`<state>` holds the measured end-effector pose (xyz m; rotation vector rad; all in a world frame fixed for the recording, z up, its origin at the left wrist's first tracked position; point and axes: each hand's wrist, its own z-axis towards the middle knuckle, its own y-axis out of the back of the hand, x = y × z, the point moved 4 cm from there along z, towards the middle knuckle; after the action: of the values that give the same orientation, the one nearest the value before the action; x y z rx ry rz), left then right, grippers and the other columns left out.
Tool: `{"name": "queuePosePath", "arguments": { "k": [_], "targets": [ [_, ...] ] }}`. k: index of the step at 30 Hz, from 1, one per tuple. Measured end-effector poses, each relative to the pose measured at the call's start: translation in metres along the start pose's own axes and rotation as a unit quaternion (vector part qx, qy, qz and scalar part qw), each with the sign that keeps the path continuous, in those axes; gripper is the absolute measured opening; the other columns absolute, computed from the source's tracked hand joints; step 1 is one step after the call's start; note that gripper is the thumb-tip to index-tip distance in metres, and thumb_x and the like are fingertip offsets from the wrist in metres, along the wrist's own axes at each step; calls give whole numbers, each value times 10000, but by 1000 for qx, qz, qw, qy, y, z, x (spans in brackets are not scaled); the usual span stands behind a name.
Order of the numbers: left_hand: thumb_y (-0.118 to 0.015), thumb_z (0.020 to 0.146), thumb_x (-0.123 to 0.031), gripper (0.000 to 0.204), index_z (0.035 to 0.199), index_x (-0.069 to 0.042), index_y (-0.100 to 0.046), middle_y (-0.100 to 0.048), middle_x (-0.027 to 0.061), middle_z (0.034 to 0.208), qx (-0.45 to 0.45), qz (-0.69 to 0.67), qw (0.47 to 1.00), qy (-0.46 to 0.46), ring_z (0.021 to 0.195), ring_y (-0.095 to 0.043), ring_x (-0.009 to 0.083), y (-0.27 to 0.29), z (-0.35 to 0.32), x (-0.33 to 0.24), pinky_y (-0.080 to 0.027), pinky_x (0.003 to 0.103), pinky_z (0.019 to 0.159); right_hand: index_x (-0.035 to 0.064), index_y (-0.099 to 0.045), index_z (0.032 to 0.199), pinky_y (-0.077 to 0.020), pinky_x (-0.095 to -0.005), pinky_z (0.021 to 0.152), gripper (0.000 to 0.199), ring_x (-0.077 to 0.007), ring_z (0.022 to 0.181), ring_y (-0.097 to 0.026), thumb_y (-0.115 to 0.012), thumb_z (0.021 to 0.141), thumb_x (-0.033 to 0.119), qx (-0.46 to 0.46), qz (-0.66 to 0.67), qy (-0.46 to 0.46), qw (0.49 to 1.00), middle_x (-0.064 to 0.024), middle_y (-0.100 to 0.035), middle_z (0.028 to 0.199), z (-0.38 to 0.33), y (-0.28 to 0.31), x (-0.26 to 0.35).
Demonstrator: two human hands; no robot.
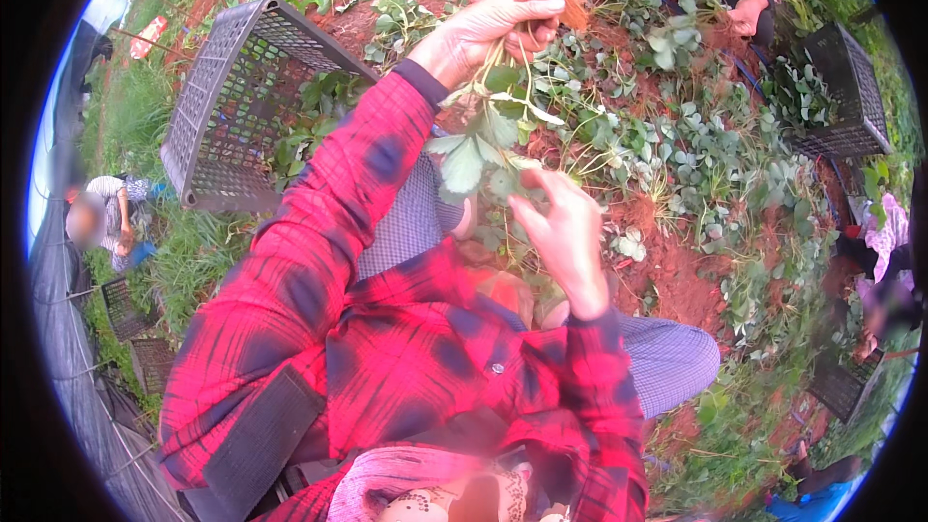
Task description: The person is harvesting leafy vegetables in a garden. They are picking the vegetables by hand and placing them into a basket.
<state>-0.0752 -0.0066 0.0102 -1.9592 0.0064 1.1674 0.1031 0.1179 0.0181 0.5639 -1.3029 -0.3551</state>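
Strawberry plants (677, 150) lay strewn over red soil (681, 280), beyond and right of the fingers. Left of the fingers sat a dark plastic mesh crate (220, 201). The left hand (483, 34) had its fingers closed around one held plant (469, 164), its leaves hanging near the right hand (567, 232), whose fingers were spread; contact could not be told. Reddish roots (559, 2) jutted just past the left thumb.

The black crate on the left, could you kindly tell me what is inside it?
Inside the black crate, green leafy plants show beside the left sleeve. The sleeve hides part of that side, and the plants cover whatever lies beneath.
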Motion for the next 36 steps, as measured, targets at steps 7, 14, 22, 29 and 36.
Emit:
{"name": "queuePosePath", "arguments": {
  "k": [7,14,22,29,36],
  "targets": [
    [-597,795,-341,344,658,-25,-602,-566,31,567,-269,209,925,-169,413,-455,65,30,4,0,-339,180,386,2,-618,874,-368,-193,468,172,-65,514,-489,-573,797,150,52,272,-189,942,-9,-552,595,-8,-25,-35],
    [-547,816,-371,420,597,-13,-572,-538,64,531,-422,228,842,-246,472,-481,114,34,-6,-1,-375,245,461,6,-620,843,-269,-154,430,176,-14,479,-383,-552,830,167,1,366,-232,901,41,-488,563,-14,4,-8],
    [-532,834,-332,348,660,-31,-545,-514,47,562,-514,34,814,-268,421,-403,110,91,-28,-31,-317,257,375,13,-620,844,-277,-157,401,131,-24,453,-389,-557,815,124,-80,320,-324,887,31,-492,559,-76,45,-30],
    [-483,868,-319,305,845,-15,-495,-510,65,686,-274,-46,934,-224,611,-578,183,128,-30,-36,-466,273,482,-8,-601,840,-293,-162,419,132,-44,477,-408,-537,824,105,-208,407,-348,818,18,-494,581,-93,77,-89],
    [-493,854,-373,332,671,-97,-467,-389,-22,604,86,-236,958,-138,459,-343,54,70,-33,-42,-320,172,373,-8,-602,835,-295,-159,416,124,-41,480,-415,-555,809,103,-176,402,-335,834,15,-500,585,-90,66,-91]
  ]
}}
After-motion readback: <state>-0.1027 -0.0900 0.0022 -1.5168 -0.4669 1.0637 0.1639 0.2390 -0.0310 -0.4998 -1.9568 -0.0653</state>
